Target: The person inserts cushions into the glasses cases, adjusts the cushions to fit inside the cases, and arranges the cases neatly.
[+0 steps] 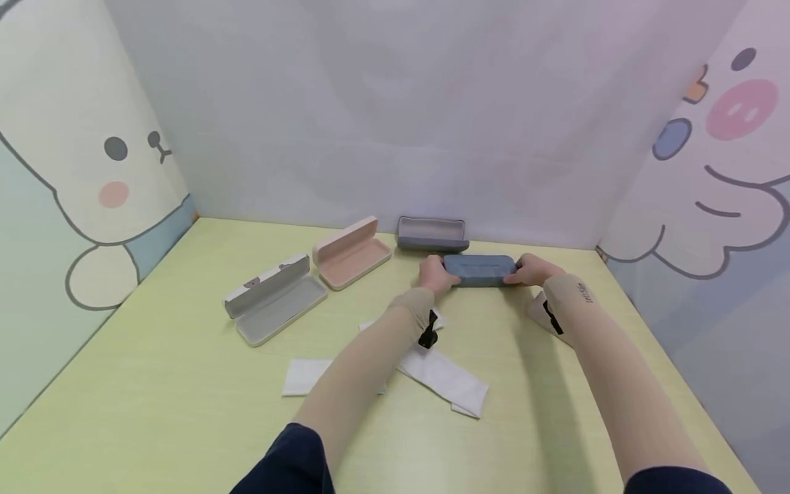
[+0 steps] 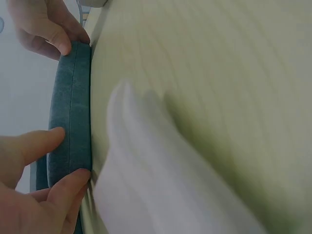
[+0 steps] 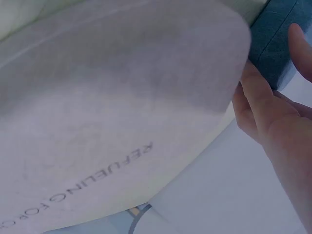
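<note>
A blue glasses case [image 1: 478, 272] is held at its two ends near the back of the table. My left hand [image 1: 437, 276] grips its left end, thumb on one face and fingers on the other. At the opposite end, my right hand [image 1: 532, 269] pinches it between thumb and fingers. A seam runs along the blue case [image 2: 73, 107] in the left wrist view; I cannot tell whether its lid is down. Right behind it stands an open dark grey case [image 1: 432, 234]. White folded cloth [image 2: 146, 165] lies under my left wrist.
To the left, an open pink case [image 1: 354, 261] and an open grey-lined case [image 1: 280, 309] lie at an angle. Folded white cloths [image 1: 447, 377] [image 1: 306, 377] lie in mid-table. A pale item [image 3: 122, 97] with printed letters lies by the right wrist. A curtain [image 1: 395, 137] backs the table.
</note>
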### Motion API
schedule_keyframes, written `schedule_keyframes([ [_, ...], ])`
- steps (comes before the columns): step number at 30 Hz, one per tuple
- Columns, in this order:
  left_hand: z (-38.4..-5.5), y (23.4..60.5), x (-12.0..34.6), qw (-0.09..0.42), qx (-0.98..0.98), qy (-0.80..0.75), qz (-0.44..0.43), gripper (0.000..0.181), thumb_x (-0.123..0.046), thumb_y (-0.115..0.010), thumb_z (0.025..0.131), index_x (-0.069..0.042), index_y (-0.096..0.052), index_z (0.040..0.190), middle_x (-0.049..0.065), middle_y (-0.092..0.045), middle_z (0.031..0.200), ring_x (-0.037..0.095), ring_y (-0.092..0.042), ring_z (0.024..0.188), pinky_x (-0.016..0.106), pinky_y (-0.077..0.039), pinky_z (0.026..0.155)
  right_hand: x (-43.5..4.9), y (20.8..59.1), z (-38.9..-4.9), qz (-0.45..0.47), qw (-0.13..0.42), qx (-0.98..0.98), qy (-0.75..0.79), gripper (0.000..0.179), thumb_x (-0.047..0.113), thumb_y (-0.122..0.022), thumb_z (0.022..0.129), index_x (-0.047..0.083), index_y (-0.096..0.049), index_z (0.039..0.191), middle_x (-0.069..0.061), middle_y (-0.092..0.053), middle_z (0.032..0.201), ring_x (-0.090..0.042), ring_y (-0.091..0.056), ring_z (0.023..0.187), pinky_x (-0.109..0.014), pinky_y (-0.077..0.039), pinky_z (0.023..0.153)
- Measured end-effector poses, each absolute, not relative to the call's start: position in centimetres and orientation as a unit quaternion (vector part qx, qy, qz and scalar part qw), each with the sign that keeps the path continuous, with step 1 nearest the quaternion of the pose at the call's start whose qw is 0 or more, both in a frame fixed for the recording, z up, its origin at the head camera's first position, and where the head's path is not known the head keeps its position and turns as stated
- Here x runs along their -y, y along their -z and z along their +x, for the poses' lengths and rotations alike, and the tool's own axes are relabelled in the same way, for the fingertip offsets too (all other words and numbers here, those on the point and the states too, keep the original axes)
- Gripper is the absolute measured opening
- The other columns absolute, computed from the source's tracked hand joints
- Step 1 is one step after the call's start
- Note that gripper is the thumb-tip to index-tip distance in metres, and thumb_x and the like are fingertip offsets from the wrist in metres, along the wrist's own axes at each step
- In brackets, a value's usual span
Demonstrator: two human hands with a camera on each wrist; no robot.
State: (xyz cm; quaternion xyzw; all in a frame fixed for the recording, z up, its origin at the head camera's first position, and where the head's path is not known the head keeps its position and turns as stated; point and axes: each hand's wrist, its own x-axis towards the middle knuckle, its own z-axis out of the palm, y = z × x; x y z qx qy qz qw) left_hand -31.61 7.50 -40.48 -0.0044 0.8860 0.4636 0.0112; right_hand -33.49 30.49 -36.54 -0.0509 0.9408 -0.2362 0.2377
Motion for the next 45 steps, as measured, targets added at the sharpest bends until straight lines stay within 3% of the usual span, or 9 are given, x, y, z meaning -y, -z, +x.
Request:
schedule_keyframes([
  [6,-31.6,40.1,-8.8,0.009,-0.886,-0.463,-0.016,0.041,-0.015,-0.082,0.074,0.003,-0.065,0.107,0.015,-0.068,0.108,0.027,-0.061,0.105,0.033,-0.051,0.090,-31.9,36.7,-34.1,-0.055,0.215,-0.947,0.234,0.024,0.022,-0.062,0.092,0.000,-0.058,0.083,0.006,-0.043,0.064,-0.010,-0.040,0.065,-0.026,-0.035,0.064],
  [12,-31.6,39.9,-10.9,0.021,-0.889,-0.456,-0.029,0.048,-0.018,-0.083,0.075,0.002,-0.063,0.114,0.015,-0.066,0.115,0.027,-0.060,0.111,0.032,-0.051,0.093,-33.3,36.4,-33.4,-0.059,0.202,-0.959,0.188,0.032,0.025,-0.058,0.092,-0.006,-0.058,0.091,-0.001,-0.050,0.072,-0.015,-0.046,0.071,-0.028,-0.038,0.067],
  [24,-31.2,40.5,-14.4,0.038,-0.890,-0.455,-0.026,0.050,-0.018,-0.083,0.074,0.000,-0.063,0.117,0.014,-0.065,0.116,0.025,-0.060,0.111,0.030,-0.052,0.091,-36.2,37.0,-32.0,-0.034,0.215,-0.959,0.182,0.027,0.024,-0.057,0.093,0.000,-0.059,0.083,0.002,-0.050,0.068,-0.011,-0.047,0.068,-0.025,-0.039,0.065],
  [32,-31.2,40.5,-15.8,0.048,-0.870,-0.490,-0.030,0.050,-0.017,-0.081,0.076,-0.002,-0.062,0.120,0.012,-0.063,0.118,0.025,-0.058,0.114,0.032,-0.051,0.092,-37.8,36.8,-31.7,-0.014,0.204,-0.962,0.180,0.029,0.024,-0.056,0.093,-0.004,-0.060,0.090,-0.003,-0.055,0.074,-0.016,-0.051,0.074,-0.029,-0.042,0.070],
  [41,-31.1,40.6,-16.4,0.058,-0.851,-0.522,-0.029,0.052,-0.015,-0.082,0.075,-0.001,-0.061,0.122,0.013,-0.063,0.121,0.026,-0.055,0.118,0.034,-0.049,0.096,-38.6,37.3,-31.0,0.006,0.188,-0.966,0.180,0.053,0.027,-0.055,0.094,-0.019,-0.052,0.118,-0.024,-0.061,0.101,-0.032,-0.056,0.096,-0.045,-0.046,0.088],
  [45,-31.5,40.8,-16.4,0.065,-0.849,-0.524,-0.008,0.052,-0.020,-0.082,0.075,-0.001,-0.062,0.120,0.013,-0.063,0.121,0.026,-0.053,0.119,0.034,-0.048,0.097,-38.9,37.2,-30.8,0.018,0.184,-0.967,0.176,0.064,0.029,-0.055,0.094,-0.022,-0.041,0.129,-0.038,-0.052,0.123,-0.046,-0.050,0.116,-0.054,-0.042,0.100],
])
